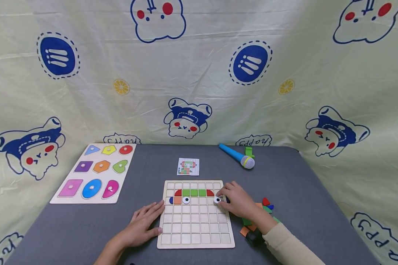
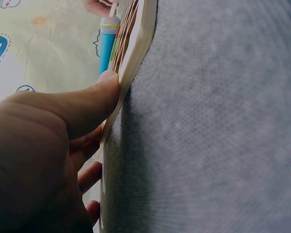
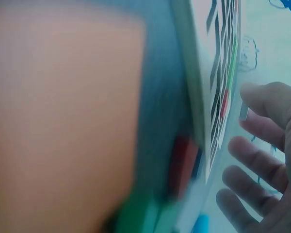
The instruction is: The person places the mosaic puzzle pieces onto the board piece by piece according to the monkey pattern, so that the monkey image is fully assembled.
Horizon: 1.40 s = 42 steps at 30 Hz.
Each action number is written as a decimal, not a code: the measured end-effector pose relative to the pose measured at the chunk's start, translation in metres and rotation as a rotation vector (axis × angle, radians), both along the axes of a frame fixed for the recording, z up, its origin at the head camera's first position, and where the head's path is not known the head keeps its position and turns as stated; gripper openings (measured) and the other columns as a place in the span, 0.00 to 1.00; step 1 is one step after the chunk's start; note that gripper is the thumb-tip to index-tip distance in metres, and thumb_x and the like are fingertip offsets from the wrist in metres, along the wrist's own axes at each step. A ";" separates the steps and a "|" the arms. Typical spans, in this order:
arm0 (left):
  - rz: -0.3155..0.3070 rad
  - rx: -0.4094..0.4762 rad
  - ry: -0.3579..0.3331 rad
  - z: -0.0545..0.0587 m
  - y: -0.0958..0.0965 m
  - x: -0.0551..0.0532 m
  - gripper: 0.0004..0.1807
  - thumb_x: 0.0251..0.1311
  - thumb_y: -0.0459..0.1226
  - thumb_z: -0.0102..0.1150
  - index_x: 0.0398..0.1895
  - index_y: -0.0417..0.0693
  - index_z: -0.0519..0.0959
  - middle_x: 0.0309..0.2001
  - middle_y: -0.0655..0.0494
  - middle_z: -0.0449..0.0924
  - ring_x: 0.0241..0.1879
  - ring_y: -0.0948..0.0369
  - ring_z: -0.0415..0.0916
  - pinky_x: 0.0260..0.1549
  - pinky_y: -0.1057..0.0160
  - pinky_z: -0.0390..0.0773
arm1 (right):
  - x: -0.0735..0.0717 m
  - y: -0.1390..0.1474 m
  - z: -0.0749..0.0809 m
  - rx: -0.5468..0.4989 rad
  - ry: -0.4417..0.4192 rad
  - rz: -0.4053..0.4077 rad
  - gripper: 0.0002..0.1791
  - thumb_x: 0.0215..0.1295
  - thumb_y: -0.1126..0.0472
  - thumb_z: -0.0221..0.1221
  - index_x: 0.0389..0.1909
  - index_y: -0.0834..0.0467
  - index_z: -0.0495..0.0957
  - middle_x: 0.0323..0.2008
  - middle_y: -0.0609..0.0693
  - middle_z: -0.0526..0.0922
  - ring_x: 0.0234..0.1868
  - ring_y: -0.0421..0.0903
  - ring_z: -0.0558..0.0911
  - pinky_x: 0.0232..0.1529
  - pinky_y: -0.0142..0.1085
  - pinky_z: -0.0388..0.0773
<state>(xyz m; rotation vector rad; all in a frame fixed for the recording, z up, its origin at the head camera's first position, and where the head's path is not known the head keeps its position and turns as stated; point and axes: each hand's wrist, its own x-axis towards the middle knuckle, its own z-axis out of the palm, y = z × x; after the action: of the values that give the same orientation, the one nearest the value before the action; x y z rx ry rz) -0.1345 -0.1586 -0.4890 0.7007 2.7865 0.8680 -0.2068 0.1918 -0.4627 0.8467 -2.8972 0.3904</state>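
A pale wooden grid board (image 1: 195, 241) lies on the table. Its upper rows carry red quarter pieces, green squares (image 1: 194, 193), an orange square (image 1: 177, 200), a blue rounded piece and a white eye tile (image 1: 186, 200). My right hand (image 1: 237, 200) pinches another eye tile (image 1: 217, 200) between thumb and index finger over the board's right side. Seen edge-on in the right wrist view, that tile (image 3: 244, 111) sits between the fingertips. My left hand (image 1: 142, 224) lies beside the board, its thumb and fairly straight fingers touching the left edge.
Loose coloured pieces (image 1: 246, 222) lie by my right forearm, partly hidden. Behind the board is a small pattern card (image 1: 188, 166). A blue toy microphone (image 1: 235, 155) lies at the back right near a green piece (image 1: 249, 151). A shape puzzle board (image 1: 97, 169) lies at left.
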 end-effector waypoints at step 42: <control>-0.005 0.009 0.013 0.000 0.000 0.001 0.37 0.59 0.47 0.58 0.70 0.46 0.60 0.73 0.52 0.57 0.70 0.45 0.53 0.58 0.36 0.52 | -0.007 -0.053 -0.006 0.082 0.057 -0.019 0.08 0.52 0.51 0.68 0.33 0.47 0.83 0.33 0.42 0.76 0.34 0.40 0.68 0.33 0.33 0.62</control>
<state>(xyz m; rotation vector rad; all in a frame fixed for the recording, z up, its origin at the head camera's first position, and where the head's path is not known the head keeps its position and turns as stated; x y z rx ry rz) -0.1334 -0.1584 -0.4885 0.7163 2.7927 0.8784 -0.2139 0.1383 -0.4686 0.8267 -2.8835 0.2428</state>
